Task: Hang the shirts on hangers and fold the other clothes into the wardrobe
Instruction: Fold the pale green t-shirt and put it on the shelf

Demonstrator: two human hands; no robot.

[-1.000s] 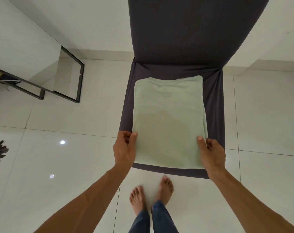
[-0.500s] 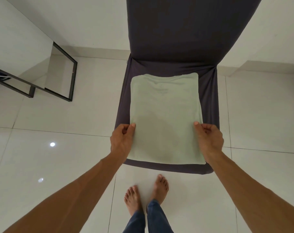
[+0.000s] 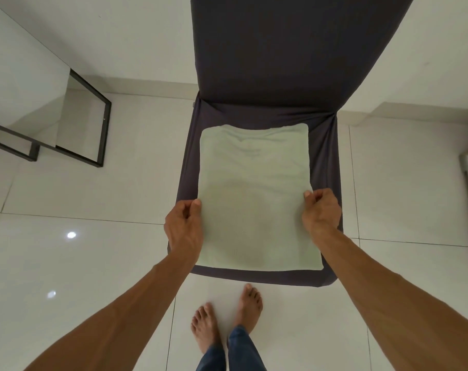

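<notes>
Chair back (image 3: 294,49) cropped at top, black frame (image 3: 106,124) cut left, underlayers of shirt (image 3: 254,188) hidden

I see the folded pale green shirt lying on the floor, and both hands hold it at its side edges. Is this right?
Not quite. The head view shows the pale green shirt lying folded on the seat of the dark chair, not on the floor. The rest is right: the left hand and the right hand each pinch one side edge.
</notes>
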